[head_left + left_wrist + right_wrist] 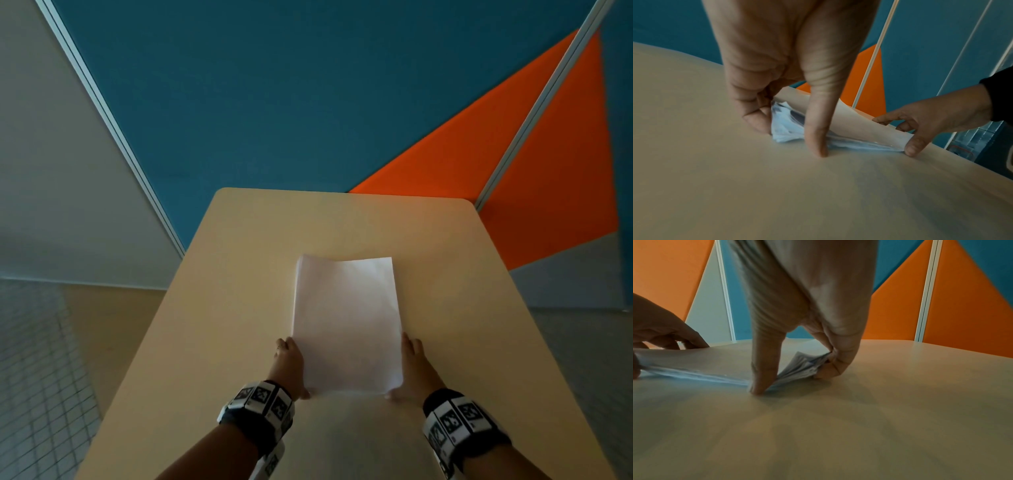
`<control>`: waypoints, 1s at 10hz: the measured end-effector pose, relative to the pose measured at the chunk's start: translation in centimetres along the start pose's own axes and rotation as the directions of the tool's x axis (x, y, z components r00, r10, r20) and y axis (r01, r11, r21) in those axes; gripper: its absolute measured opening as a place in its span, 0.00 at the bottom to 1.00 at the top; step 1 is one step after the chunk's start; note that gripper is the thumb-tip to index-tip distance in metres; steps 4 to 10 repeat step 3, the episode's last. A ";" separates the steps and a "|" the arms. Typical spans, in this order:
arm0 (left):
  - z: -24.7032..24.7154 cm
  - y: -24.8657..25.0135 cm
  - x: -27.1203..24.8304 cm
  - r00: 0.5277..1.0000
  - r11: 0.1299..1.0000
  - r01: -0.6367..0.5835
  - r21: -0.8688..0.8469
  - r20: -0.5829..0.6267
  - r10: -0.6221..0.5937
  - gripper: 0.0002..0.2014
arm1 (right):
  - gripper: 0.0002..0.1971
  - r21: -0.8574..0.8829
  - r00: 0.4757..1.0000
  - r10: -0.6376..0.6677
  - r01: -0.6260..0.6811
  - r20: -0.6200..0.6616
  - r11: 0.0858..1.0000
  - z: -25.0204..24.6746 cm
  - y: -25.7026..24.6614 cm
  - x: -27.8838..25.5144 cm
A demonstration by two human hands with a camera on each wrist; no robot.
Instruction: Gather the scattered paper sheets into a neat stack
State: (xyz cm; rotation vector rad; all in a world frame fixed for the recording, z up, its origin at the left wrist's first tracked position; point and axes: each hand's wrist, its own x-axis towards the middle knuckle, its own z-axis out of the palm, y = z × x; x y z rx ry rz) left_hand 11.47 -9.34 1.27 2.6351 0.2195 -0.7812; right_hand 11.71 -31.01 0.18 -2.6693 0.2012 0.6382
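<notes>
A stack of white paper sheets (346, 322) lies lengthwise in the middle of the beige table (239, 274). My left hand (291, 363) holds its near left corner. In the left wrist view the left hand (789, 138) has its thumb at the near edge and curled fingers against the left side, where the sheet edges (785, 128) fan apart. My right hand (411, 366) holds the near right corner the same way; the right wrist view shows the right hand (794, 379) pinching the fanned corner (803, 366). The top sheet bows up slightly.
Blue and orange partition panels (308, 102) stand right behind the table's far edge. A tiled floor (34, 359) lies to the left of the table. Bare tabletop surrounds the stack on every side.
</notes>
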 end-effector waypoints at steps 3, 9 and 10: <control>-0.8 -3.0 -1.8 0.982 0.997 -0.079 -0.008 0.171 0.079 0.67 | 0.33 0.095 0.993 0.116 -0.115 -0.004 0.989 0.5 1.3 -2.2; -0.8 -3.0 -1.8 0.982 0.997 -0.079 -0.008 0.171 0.079 0.67 | 0.33 0.095 0.993 0.116 -0.115 -0.004 0.989 0.5 1.3 -2.2; -0.8 -3.0 -1.8 0.982 0.997 -0.079 -0.008 0.171 0.079 0.67 | 0.33 0.095 0.993 0.116 -0.115 -0.004 0.989 0.5 1.3 -2.2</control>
